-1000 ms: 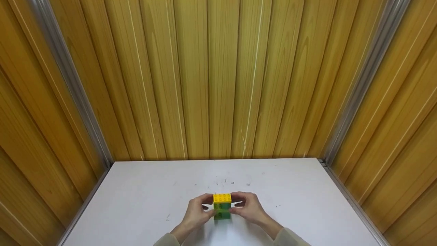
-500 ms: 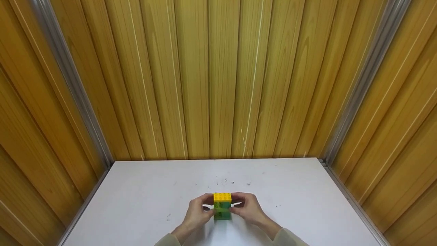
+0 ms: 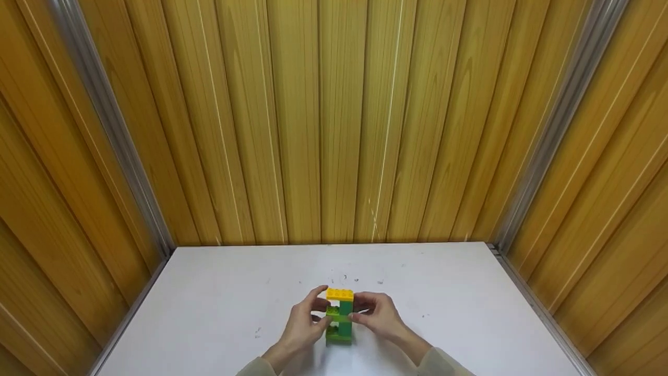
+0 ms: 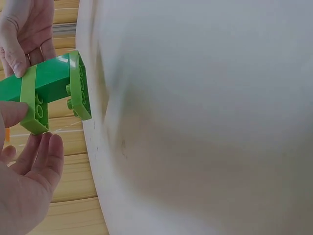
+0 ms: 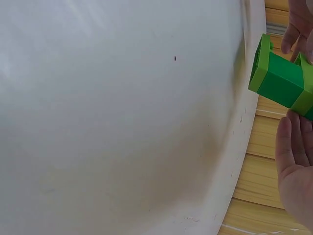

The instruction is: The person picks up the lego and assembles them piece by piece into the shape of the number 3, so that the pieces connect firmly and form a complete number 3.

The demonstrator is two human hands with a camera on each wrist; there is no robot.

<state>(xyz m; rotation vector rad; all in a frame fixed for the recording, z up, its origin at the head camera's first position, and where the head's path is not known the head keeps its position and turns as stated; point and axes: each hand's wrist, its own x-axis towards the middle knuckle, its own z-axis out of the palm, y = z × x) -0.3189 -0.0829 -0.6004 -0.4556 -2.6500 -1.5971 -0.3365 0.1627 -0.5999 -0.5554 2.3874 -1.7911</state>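
Observation:
Both hands hold a stack of toy building blocks (image 3: 345, 308) above the white table. It has a yellow studded plate (image 3: 340, 294) on top, dark green blocks (image 4: 53, 77) on its right side and light green plates between and below them. At the stack's left side, my left hand (image 3: 302, 318) pinches the middle light green plate (image 4: 30, 100) between thumb and fingers, its index finger raised by the yellow plate. From the right, my right hand (image 3: 381, 316) grips the dark green part, thumb in front and fingers behind. Open gaps show on the stack's left side.
The white table (image 3: 235, 292) bears small dark marks and scuffs. Wood-patterned panels (image 3: 334, 120) rise behind it and on both sides, with metal posts (image 3: 112, 115) at the corners.
The stack has tilted back, so more of its front and the gaps on its left show. My left index finger has lifted. Both hands stay at about the same place.

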